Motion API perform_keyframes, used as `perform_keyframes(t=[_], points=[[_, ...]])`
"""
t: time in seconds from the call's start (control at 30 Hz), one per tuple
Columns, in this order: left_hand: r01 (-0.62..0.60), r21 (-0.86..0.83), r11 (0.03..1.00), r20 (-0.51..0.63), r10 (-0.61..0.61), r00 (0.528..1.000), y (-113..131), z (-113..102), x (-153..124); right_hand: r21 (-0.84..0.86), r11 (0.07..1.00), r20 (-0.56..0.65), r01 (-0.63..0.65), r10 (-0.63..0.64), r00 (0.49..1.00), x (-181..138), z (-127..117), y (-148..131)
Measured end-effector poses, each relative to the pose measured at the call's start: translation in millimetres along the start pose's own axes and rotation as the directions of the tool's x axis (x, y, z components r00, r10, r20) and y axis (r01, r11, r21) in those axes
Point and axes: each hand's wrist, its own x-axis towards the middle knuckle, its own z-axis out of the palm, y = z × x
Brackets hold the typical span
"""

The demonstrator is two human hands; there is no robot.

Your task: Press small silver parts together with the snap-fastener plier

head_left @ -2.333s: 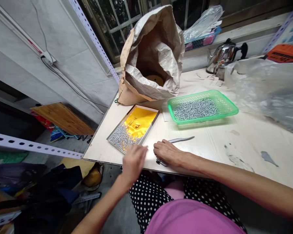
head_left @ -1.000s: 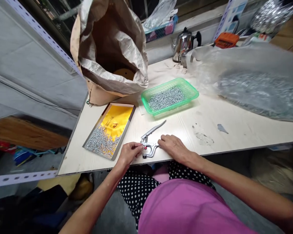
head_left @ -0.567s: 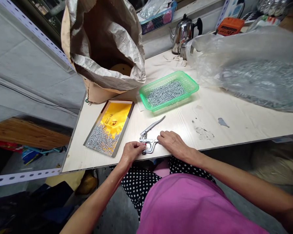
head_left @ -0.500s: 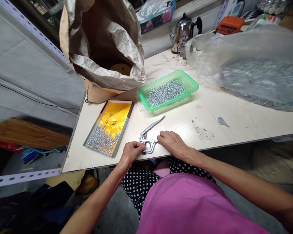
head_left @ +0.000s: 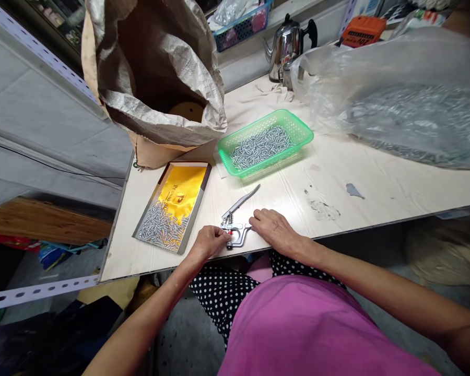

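Note:
A pair of silver hand-press pliers [head_left: 239,236], with a coil spring and a red part at its jaw, lies on the table near the front edge. Its upper handle angles away from me. My left hand [head_left: 208,243] pinches thumb and forefinger together at the jaw; whatever is between the fingertips is too small to make out. The curled fingers of my right hand [head_left: 273,227] grip the end of the lower handle. Left of the pliers, a shallow box [head_left: 186,237] holds many small metal pins [head_left: 160,227] over a yellow lining. More such pins fill a green plastic basket [head_left: 241,173] behind the pliers.
A large open sack [head_left: 160,133] stands at the back left of the table [head_left: 285,183]. A clear plastic bag [head_left: 337,78] of metal pieces lies at the right. At the back are a steel kettle [head_left: 288,47], an orange box [head_left: 363,31] and a blue basket [head_left: 241,28].
The camera view has shifted slightly. Both hands keep their places at the pliers, with the left fingertips still pinched at the jaw.

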Motion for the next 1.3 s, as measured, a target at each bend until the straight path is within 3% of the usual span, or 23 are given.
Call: perform_keyframes(t=[0.1,0.3,0.5,0.73,0.83,0.9,0.97,1.3], points=[[0.003,0.021,1.0,0.022,-0.003,1.0,0.8,-1.6,-0.1,-0.001,1.0,-0.008,-0.005,0.005,1.0,-0.4,1.1,-0.2],[0.032,-0.106,0.994,0.093,-0.023,0.995,-7.1,3.0,0.4,0.027,1.0,-0.007,-0.011,0.011,1.0,-1.3,-1.0,-0.7],[0.026,-0.071,0.997,0.139,-0.016,0.99,-3.1,3.3,-3.0,0.043,0.999,-0.01,-0.001,0.002,1.0,-1.6,-3.3,-1.0],[-0.089,0.186,0.979,-0.032,0.096,0.995,10.1,0.9,-9.2,0.041,0.999,-0.009,0.003,-0.003,1.0,-2.3,-2.9,-0.9],[-0.032,0.074,0.997,0.124,0.022,0.992,10.0,-3.0,-6.8,0.043,0.999,-0.025,0.006,-0.005,1.0,-3.2,-2.1,-1.4],[0.045,-0.071,0.996,0.269,-0.024,0.963,9.2,-5.8,-5.2,0.044,0.999,-0.034,-0.001,0.002,0.999,-3.8,-1.7,-1.9],[0.098,-0.161,0.982,0.344,-0.037,0.938,9.2,-7.9,-4.4,0.04,0.999,-0.03,-0.006,0.007,1.0,-3.9,-1.7,-2.3],[0.231,-0.098,0.968,0.323,-0.188,0.927,16.0,-5.1,-9.5,0.088,0.996,0.008,-0.005,0.005,1.0,-6.8,-7.1,-1.1]])
